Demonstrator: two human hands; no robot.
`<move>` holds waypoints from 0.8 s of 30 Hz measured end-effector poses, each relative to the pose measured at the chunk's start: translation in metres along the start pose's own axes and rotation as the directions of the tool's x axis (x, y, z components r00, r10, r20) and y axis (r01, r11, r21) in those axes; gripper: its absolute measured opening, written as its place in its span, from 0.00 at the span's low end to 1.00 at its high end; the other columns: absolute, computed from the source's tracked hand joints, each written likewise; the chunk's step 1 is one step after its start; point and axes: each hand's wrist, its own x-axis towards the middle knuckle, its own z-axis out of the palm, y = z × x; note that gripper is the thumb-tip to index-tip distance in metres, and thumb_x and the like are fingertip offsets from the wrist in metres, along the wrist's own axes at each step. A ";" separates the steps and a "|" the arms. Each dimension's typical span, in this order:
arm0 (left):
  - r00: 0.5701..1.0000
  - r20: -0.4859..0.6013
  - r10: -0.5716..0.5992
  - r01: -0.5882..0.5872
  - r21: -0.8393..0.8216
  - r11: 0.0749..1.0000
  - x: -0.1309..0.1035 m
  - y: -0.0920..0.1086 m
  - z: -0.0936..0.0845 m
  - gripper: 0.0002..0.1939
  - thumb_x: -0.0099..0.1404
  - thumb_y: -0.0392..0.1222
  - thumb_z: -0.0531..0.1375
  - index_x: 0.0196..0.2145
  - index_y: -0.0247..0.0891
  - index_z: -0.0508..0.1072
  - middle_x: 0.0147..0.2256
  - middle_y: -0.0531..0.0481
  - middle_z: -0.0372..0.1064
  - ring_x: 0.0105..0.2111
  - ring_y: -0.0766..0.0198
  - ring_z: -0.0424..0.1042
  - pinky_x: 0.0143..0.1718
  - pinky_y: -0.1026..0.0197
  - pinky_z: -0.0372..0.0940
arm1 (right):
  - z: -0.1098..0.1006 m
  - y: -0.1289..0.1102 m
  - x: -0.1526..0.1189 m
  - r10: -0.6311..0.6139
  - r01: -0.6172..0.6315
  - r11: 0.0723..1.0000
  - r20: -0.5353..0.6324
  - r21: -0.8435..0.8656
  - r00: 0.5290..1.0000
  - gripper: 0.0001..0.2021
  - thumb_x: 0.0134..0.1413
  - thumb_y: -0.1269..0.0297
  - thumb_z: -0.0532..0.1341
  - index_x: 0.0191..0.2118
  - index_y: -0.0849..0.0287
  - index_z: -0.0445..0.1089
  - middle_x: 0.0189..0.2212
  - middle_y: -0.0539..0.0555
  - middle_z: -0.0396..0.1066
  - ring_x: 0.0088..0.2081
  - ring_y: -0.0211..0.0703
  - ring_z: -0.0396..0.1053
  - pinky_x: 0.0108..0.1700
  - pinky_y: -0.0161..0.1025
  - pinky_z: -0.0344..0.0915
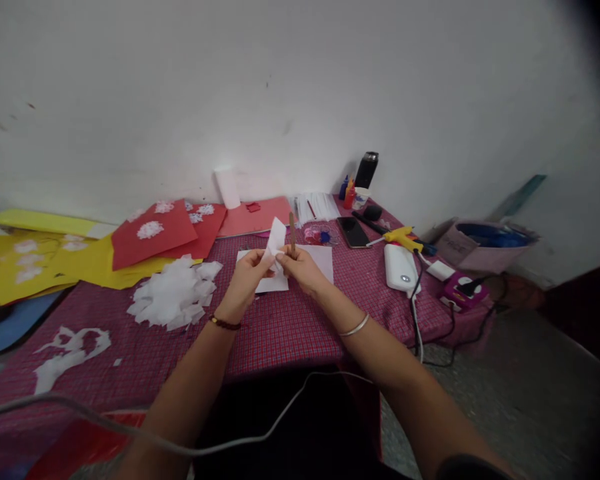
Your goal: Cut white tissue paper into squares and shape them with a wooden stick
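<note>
Head cam: left hand (253,270) has fingers closed in a pinch on a white paper strip (276,237), dead center; right hand (303,268) is curled closed too, pinching its lower end and gripping a brown stick (293,233) pointing at 12. White tissue squares (175,293) sit around 8–9 o'clock, yellow glue gun (400,237) at 3. Lettering on the pink box (473,243), also 3 o'clock, is too blurry for me.

A glue gun (401,237) and red card (170,241) suggest a craft workspace.

Paper strip (275,239) above flat sheets (323,260), paper pile (174,295) left, phone (353,233) right — flask (367,172) behind the phone.
</note>
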 end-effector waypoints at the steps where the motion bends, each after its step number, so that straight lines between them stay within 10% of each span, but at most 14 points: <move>1: 1.000 -0.015 -0.003 0.003 0.019 1.000 0.001 -0.001 -0.001 0.12 0.49 0.43 0.70 0.29 0.34 0.74 0.27 0.51 0.71 0.24 0.69 0.68 0.25 0.66 0.65 | 0.000 0.002 0.001 0.012 -0.012 1.000 -0.018 0.004 1.000 0.15 0.44 0.52 0.64 0.28 0.57 0.61 0.17 0.41 0.55 0.18 0.31 0.52 0.23 0.32 0.50; 13: 0.964 -0.263 0.028 -0.059 -0.112 0.992 0.008 0.005 -0.012 0.13 0.46 0.41 0.68 0.22 0.37 0.66 0.22 0.56 0.66 0.23 0.69 0.68 0.27 0.66 0.66 | -0.010 0.011 0.011 0.146 -0.124 0.987 -0.232 0.106 0.962 0.12 0.43 0.57 0.62 0.26 0.54 0.56 0.13 0.38 0.48 0.15 0.31 0.43 0.17 0.32 0.43; 24: 0.993 -0.070 0.095 -0.099 -0.060 0.993 -0.001 0.005 -0.003 0.08 0.49 0.38 0.66 0.22 0.37 0.68 0.21 0.57 0.67 0.19 0.72 0.61 0.21 0.69 0.55 | -0.029 -0.004 0.014 0.043 -0.055 0.995 -0.145 -0.081 0.989 0.19 0.48 0.45 0.61 0.30 0.58 0.65 0.23 0.45 0.63 0.16 0.29 0.44 0.18 0.33 0.39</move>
